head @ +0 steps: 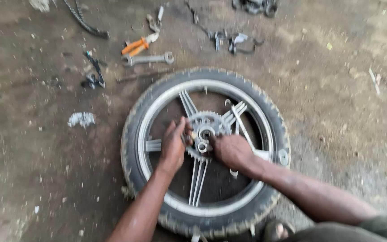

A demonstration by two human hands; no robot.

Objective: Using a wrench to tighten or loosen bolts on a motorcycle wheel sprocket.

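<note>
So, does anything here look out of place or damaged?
Nothing looks damaged. The black-tyred silver alloy wheel lies flat on the dirt ground, both hands at its toothed sprocket. An orange-handled pliers and a steel spanner lie scattered beyond.

black tyre point(136, 117), silver rim point(211, 209), orange-handled pliers point(136, 45)

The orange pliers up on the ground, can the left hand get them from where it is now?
Probably yes, with a long stretch. The left hand rests on the sprocket of the wheel. The orange pliers lie beyond the tyre on open ground, nothing blocking.
</note>
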